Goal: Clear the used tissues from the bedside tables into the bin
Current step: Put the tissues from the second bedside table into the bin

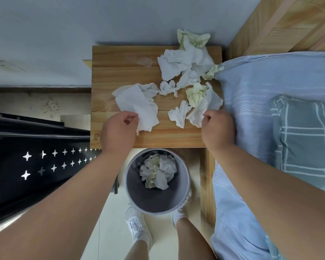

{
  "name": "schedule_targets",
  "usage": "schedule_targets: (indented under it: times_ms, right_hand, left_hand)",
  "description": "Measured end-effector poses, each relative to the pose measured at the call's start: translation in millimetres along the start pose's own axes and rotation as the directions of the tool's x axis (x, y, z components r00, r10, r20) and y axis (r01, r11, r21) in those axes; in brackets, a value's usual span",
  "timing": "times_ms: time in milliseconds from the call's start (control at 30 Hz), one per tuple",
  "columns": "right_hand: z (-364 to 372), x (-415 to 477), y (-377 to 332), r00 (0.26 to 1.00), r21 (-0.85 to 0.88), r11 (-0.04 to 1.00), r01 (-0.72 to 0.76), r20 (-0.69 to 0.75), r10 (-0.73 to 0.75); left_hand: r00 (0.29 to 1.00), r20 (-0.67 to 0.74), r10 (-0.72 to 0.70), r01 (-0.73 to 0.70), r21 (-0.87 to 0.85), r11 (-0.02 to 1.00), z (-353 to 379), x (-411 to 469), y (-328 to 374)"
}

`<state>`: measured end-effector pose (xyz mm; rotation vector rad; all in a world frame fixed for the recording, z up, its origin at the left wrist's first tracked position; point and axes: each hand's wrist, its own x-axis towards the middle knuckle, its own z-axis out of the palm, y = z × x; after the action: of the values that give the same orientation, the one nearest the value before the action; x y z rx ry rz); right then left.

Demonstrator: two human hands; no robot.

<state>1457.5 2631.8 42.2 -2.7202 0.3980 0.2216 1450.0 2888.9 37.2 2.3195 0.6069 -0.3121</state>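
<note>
Left hand [120, 128]: fingers curled, thumb and forefinger pinching the near edge of a flat white tissue [137, 106], a broad, lightly creased sheet lying on the table. Right hand [218, 130]: also curled, fingertips nipping a crumpled white tissue [204, 107] at the table's right side, close against the pale blue pillow [261, 81]. My hands are well apart, each on its own tissue.

Bedside table [111, 72]: light wood planks with visible grain and a faint pale ring mark near the back.

More tissues heaped at the back right [184, 61]: soft white wads, twisted and folded. Several yellow-green ones are mixed in, one [196, 94] just beyond my right hand.

Bin [135, 194]: round, smooth grey, standing on the floor just in front of the table, between my arms. A clump of white and yellowish tissues [158, 171] lies in the bottom.

Left of the table: a glossy black panel [45, 162] with star-shaped cut-outs.
</note>
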Motion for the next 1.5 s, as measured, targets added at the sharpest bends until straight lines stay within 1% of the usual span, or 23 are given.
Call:
schedule_targets:
  times_ms: [67, 133, 200, 300, 433, 533, 600, 700, 800, 867, 967, 1067, 1133, 1233, 1300, 1400, 1500]
  right_hand:
    - [-1.8, -1.4, -3.9, 0.998, 0.102, 0.993, -0.067, 0.002, 0.067]
    - [-2.7, -5.6, -8.2, 0.991, 0.188, 0.973, -0.134, 0.005, 0.136]
    - [-4.5, -11.9, -11.8, 0.982, 0.263, 0.949, -0.172, -0.024, 0.185]
    - [-12.1, -24.9, -16.3, 0.978, 0.368, 0.915, -0.166, -0.054, 0.200]
    - [-30.4, -40.6, -20.0, 0.979, 0.501, 0.850, -0.163, -0.027, 0.203]
    - [-46.1, -49.3, -22.3, 0.978, 0.561, 0.813, -0.157, -0.025, 0.206]
    - [-58.1, -56.1, -24.7, 0.977, 0.601, 0.787, -0.136, -0.049, 0.207]
    - [-74.0, -70.7, -28.2, 0.982, 0.687, 0.720, -0.100, -0.046, 0.181]
    - [-82.9, -90.6, -33.2, 0.988, 0.756, 0.647, -0.100, -0.002, 0.155]
    - [-83.4, -106.7, -36.3, 0.991, 0.781, 0.619, -0.083, 0.002, 0.130]
    - [-73.6, -132.7, -35.2, 0.994, 0.765, 0.637, -0.097, 0.043, 0.100]
    - [-52.7, -158.5, -27.4, 0.989, 0.695, 0.704, -0.146, 0.123, 0.083]
    - [-33.7, -173.4, -19.5, 0.976, 0.639, 0.745, -0.192, 0.200, 0.081]
    - [4.2, -186.7, -0.2, 0.924, 0.471, 0.834, -0.288, 0.367, 0.111]
    - [31.5, -192.6, 14.4, 0.880, 0.340, 0.886, -0.316, 0.453, 0.140]
    - [67.0, -201.1, 35.3, 0.835, 0.223, 0.917, -0.332, 0.522, 0.176]
    - [93.3, -207.8, 53.4, 0.760, 0.147, 0.902, -0.406, 0.602, 0.244]
  left_hand:
    - [0.999, -0.011, 0.030, -0.030, 0.002, 1.000, 2.0, 2.8, 2.1]
    - [0.999, 0.012, 0.049, -0.050, 0.002, 0.999, 4.7, 8.3, 3.0]
    - [0.999, 0.039, 0.027, -0.028, 0.004, 1.000, 7.8, 12.8, 2.4]
    - [0.999, 0.035, -0.017, 0.018, -0.032, 0.999, 8.8, 14.7, -1.2]
    - [0.998, -0.001, -0.060, 0.059, -0.172, 0.983, 0.3, 10.9, 3.0]
    - [0.991, 0.004, -0.131, 0.126, -0.313, 0.942, -10.6, 5.3, 4.5]
    - [0.985, -0.006, -0.170, 0.154, -0.398, 0.905, -19.7, -0.4, 6.1]
    - [0.974, 0.023, -0.225, 0.202, -0.536, 0.820, -35.8, -17.5, 8.6]
    - [0.968, 0.041, -0.247, 0.222, -0.603, 0.767, -47.7, -42.2, 7.5]
    - [0.961, 0.035, -0.274, 0.233, -0.634, 0.737, -53.7, -60.3, 4.6]
    - [0.950, 0.058, -0.308, 0.269, -0.656, 0.705, -56.6, -90.1, -9.5]
    - [0.913, 0.142, -0.382, 0.378, -0.646, 0.663, -47.1, -123.2, -34.1]
    - [0.894, 0.201, -0.401, 0.436, -0.600, 0.671, -35.6, -144.0, -54.4]
    - [0.855, 0.300, -0.422, 0.518, -0.484, 0.705, -14.4, -164.7, -85.3]
    - [0.809, 0.376, -0.451, 0.576, -0.360, 0.734, 1.9, -172.0, -102.3]
    - [0.756, 0.443, -0.481, 0.613, -0.224, 0.758, 25.5, -179.3, -122.6]
    - [0.721, 0.482, -0.498, 0.636, -0.174, 0.752, 43.2, -182.3, -139.3]
